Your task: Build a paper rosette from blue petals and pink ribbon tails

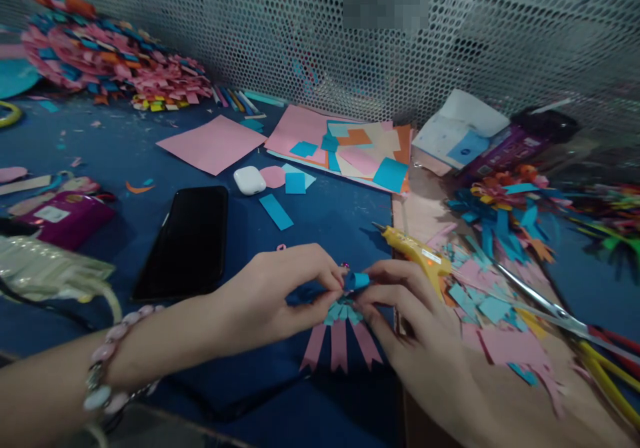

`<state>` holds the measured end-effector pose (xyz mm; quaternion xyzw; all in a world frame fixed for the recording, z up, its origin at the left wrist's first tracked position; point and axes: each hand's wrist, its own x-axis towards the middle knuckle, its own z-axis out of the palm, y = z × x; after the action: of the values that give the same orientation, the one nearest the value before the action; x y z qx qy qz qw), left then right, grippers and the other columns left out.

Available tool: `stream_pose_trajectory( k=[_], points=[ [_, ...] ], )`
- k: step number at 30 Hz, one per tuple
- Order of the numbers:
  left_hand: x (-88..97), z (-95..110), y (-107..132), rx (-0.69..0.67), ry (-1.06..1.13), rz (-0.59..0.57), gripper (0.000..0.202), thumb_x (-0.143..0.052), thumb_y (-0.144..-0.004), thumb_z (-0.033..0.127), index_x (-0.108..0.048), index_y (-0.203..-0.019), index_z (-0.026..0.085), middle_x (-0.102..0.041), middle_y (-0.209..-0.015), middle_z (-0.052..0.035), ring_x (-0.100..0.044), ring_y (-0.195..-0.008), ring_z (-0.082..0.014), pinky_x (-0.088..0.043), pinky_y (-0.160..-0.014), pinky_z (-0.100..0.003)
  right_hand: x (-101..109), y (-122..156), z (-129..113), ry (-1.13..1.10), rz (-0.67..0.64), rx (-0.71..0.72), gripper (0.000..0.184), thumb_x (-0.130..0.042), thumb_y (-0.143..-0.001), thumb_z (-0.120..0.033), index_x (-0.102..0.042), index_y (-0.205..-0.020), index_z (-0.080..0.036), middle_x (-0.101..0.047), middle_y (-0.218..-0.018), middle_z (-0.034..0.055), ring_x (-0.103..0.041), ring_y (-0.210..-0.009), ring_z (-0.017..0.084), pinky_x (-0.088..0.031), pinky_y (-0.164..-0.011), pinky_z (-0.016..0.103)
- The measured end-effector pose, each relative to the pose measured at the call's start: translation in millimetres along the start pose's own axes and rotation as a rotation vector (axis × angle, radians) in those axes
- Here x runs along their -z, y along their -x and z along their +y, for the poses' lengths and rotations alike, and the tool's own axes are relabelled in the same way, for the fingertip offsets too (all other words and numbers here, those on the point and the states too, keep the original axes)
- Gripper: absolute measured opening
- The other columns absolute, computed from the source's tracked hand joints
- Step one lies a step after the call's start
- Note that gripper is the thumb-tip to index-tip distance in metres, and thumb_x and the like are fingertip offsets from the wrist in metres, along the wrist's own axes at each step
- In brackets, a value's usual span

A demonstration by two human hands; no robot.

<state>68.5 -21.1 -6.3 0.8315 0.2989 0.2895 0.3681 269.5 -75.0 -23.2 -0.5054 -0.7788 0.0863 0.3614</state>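
Note:
My left hand [280,298] and my right hand [405,315] meet at the table's front middle. Both pinch a small rolled blue paper piece [357,280] between fingertips. Just below it lies a paper ornament [340,331] with short blue strips on top and three pink ribbon tails. My left wrist wears a bead bracelet [107,361]. A yellow glue gun [413,251] lies right behind my right hand, nozzle pointing left.
A black phone [185,241] and a white earbud case [249,180] lie to the left. Pink and blue paper sheets [345,148] sit at the back. Scissors [555,311] and paper scraps are at the right. A large paper wreath [105,55] is far left. Mesh wall behind.

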Motion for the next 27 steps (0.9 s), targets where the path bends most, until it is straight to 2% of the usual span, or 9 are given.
stream_pose_trajectory(
  k=[7,21,27],
  points=[
    [-2.0,-0.9,0.0,-0.023,-0.007,0.007,0.010,-0.054,-0.088,0.020,-0.062,-0.082,0.021,-0.070,-0.092,-0.0037,-0.066,-0.097,-0.0168,-0.051,-0.084,-0.023,-0.6,-0.9,-1.3,0.026,0.015,-0.009,0.017,-0.055,-0.085,-0.010,-0.058,-0.079,-0.025,-0.055,-0.095,0.0019,-0.060,-0.085,0.014,-0.052,-0.075,0.027],
    [-3.3,1.9,-0.3,-0.062,-0.059,0.021,0.012,-0.052,-0.088,0.018,-0.061,-0.080,0.019,-0.070,-0.091,-0.0049,-0.066,-0.098,-0.0162,-0.050,-0.085,-0.022,-2.2,1.6,-2.1,-0.008,0.004,-0.034,0.017,-0.057,-0.085,-0.008,-0.056,-0.082,-0.025,-0.051,-0.099,-0.0006,-0.056,-0.094,0.010,-0.046,-0.083,0.021],
    [-5.5,-0.5,-0.1,-0.106,-0.057,0.044,0.011,-0.053,-0.087,0.015,-0.059,-0.080,0.019,-0.069,-0.090,-0.0040,-0.066,-0.096,-0.0149,-0.051,-0.085,-0.022,-2.3,0.7,0.0,-0.009,0.007,-0.008,0.017,-0.057,-0.085,-0.008,-0.057,-0.083,-0.025,-0.052,-0.098,0.0001,-0.056,-0.093,0.011,-0.047,-0.082,0.022]
  ],
)
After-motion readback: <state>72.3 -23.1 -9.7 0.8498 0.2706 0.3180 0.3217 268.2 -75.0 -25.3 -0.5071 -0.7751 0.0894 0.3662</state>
